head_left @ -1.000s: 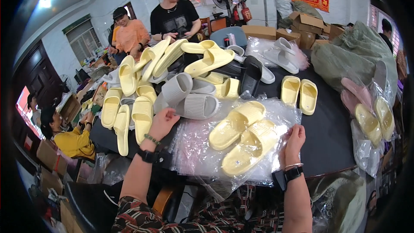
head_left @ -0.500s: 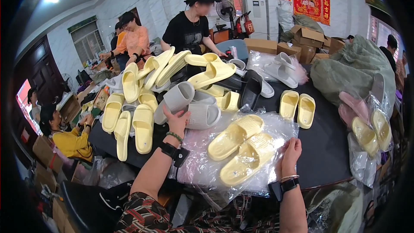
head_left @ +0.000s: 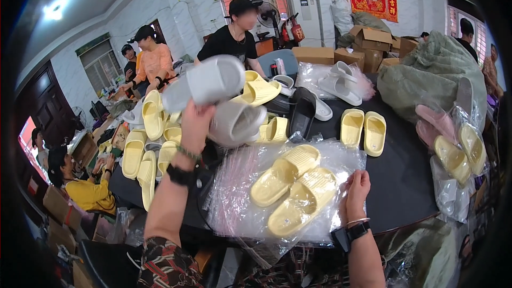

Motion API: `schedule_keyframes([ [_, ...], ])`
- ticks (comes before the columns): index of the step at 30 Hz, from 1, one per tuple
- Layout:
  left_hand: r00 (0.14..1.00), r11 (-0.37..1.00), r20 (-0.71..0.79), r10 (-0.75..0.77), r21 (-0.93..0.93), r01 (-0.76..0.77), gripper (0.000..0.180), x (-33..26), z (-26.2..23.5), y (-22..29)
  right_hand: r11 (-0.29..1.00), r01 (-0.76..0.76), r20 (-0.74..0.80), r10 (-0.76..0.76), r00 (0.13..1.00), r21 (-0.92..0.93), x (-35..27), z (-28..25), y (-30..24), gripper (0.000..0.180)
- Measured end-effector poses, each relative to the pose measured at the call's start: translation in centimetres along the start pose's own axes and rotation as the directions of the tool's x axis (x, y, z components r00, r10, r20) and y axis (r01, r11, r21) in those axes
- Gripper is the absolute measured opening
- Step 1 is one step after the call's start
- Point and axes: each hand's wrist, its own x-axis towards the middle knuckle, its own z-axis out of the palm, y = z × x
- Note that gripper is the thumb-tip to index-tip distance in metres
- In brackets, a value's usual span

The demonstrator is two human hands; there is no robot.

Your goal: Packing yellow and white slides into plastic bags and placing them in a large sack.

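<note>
My left hand (head_left: 195, 130) is raised over the slipper pile, closed on a pair of grey slippers. One grey slipper (head_left: 217, 79) lies level above the fingers; the other grey slipper (head_left: 236, 124) tilts below it, both blurred a little. In front of me a pair of pale yellow slippers (head_left: 302, 202) rests side by side on clear plastic bags (head_left: 229, 194), seemingly inside the top one. At the right edge of these bags, my right hand (head_left: 358, 192) has its fingers curled together against the plastic, pinching that edge.
Yellow slippers (head_left: 133, 154) heap up at the left of the black table (head_left: 394, 192). A black slipper (head_left: 303, 112) and two yellow slippers (head_left: 375, 133) lie farther right. Bagged slippers (head_left: 453, 165) lean by a green sack (head_left: 432, 85). Across the table stands a co-worker (head_left: 229, 42).
My left hand has lifted the grey pair from the pile and moved up and to the left. My right hand stays at the bag edge. The view has shifted slightly.
</note>
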Motion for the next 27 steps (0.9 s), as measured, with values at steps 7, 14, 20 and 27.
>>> schedule_keyframes([
  [7,0.958,0.963,0.197,-0.206,0.214,0.163,0.098,17.0,6.9,0.3,0.999,-0.010,-0.019,0.011,1.000,0.031,0.3,-0.5,-0.1,0.023],
  [14,0.844,0.638,0.487,-0.224,0.728,-0.251,0.088,13.5,10.3,-9.4,1.000,0.005,0.003,-0.005,1.000,-0.003,0.0,-0.3,0.1,0.023],
  [20,0.910,0.519,0.396,-0.123,0.807,-0.281,0.062,12.1,10.3,-9.7,1.000,-0.002,0.010,0.002,1.000,0.013,-0.1,-0.1,0.2,0.021],
  [27,0.898,0.636,0.319,0.305,0.634,-0.441,0.040,8.5,8.6,-7.3,1.000,-0.012,0.051,0.011,0.999,0.015,-0.5,0.9,-0.4,0.020],
])
